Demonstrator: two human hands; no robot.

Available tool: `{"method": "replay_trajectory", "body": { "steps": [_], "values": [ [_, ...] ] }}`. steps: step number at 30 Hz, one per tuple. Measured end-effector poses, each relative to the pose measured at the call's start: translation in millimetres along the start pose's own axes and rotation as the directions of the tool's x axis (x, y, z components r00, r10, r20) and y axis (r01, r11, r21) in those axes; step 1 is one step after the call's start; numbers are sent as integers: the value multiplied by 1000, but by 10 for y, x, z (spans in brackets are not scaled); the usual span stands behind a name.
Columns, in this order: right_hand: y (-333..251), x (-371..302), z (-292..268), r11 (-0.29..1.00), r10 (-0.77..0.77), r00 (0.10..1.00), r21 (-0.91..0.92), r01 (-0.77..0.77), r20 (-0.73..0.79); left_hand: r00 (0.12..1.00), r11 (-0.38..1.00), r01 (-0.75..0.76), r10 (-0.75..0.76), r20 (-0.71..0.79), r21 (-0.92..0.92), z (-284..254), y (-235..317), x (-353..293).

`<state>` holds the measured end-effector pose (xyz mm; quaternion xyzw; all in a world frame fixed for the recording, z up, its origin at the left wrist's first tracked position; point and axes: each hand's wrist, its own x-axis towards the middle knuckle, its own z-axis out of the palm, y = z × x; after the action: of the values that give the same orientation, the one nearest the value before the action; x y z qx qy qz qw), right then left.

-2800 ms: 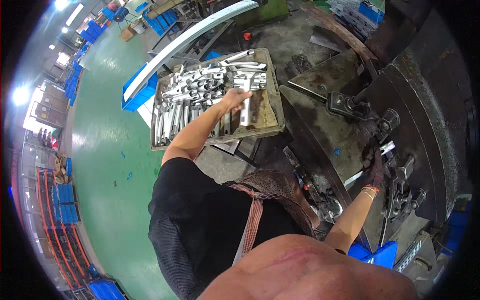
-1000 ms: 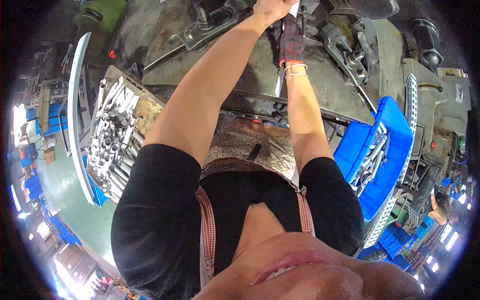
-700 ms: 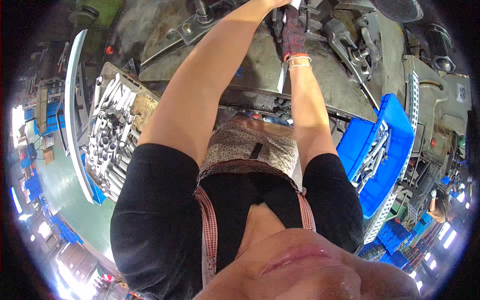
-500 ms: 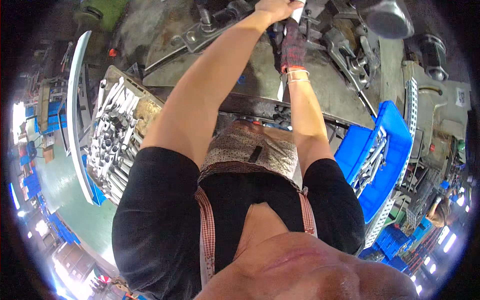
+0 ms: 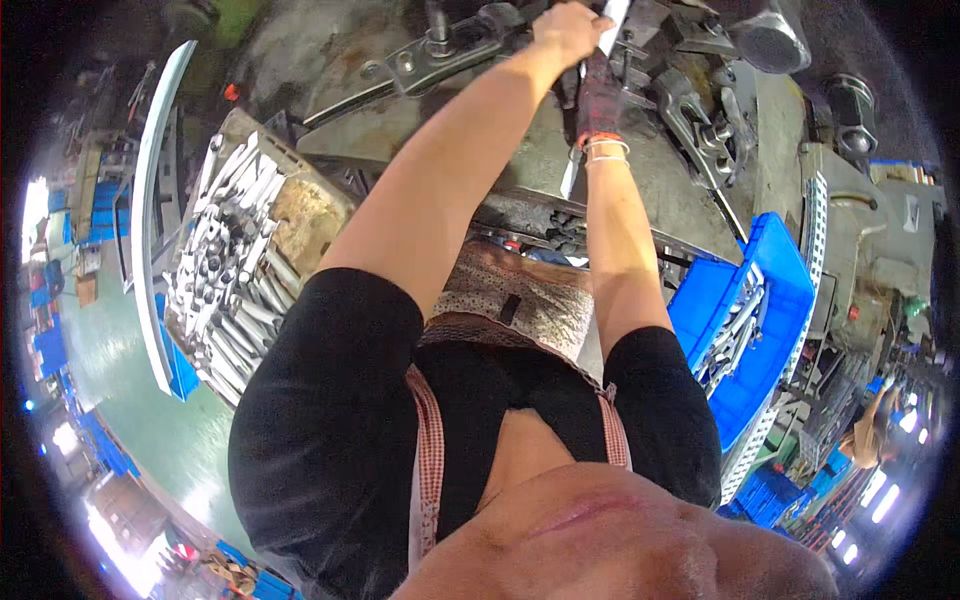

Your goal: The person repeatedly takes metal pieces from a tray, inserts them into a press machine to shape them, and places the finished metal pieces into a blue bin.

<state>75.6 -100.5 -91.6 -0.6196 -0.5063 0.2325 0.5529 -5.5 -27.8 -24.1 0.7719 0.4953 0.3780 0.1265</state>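
Note:
My bare left hand (image 5: 570, 32) is closed on the upper part of a pale metal bar (image 5: 614, 22) at the top of the view. Just below it, my right hand (image 5: 600, 95), in a dark glove with a red cuff, is wrapped round the bar; its fingertips are hidden. A pale strip (image 5: 571, 174) sticks out beneath the glove in line with the bar, but I cannot tell whether it is the same piece. Both hands are over a grey metal bench (image 5: 520, 150). Dark steel clamp parts (image 5: 690, 125) lie right of the glove.
At left, a worn tray (image 5: 310, 205) carries a heap of silver wrench-like parts (image 5: 235, 270). A blue bin (image 5: 785, 310) at right holds more. A dark bolted bracket (image 5: 430, 55) lies beyond my left forearm. A rounded metal machine part (image 5: 772, 42) hangs at upper right.
Both hands and the bar have shifted slightly to the right in view. The bench and the trays have shifted too, as the view itself has turned a little.

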Motion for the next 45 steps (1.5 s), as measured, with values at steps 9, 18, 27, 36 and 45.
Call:
{"method": "replay_trajectory", "body": {
  "steps": [9, 18, 27, 36, 45],
  "values": [
    [-244, -543, -658, 732, 346, 810, 404, -549, 473, 724, 733, 655, -678, -127, -184, -2174, -871, -2565],
    [-64, -611, -527, 799, 336, 899, 420, -430, 281, 7, 20, 889, -1000, 31, 457, -3019, -2624, -4513],
    [-248, -620, -535, 777, 281, 886, 454, -436, 370, 38, -384, 702, -821, 569, -600, -3044, -2264, -3759],
    [310, -91, -449, 739, 323, 767, 358, -570, 555, 567, 201, 737, -704, 428, -645, -2892, -1063, -2482],
    [161, 49, -446, 728, 338, 794, 395, -561, 505, 623, 257, 777, -447, 643, -575, -1702, -373, -1278]
  ]
}}
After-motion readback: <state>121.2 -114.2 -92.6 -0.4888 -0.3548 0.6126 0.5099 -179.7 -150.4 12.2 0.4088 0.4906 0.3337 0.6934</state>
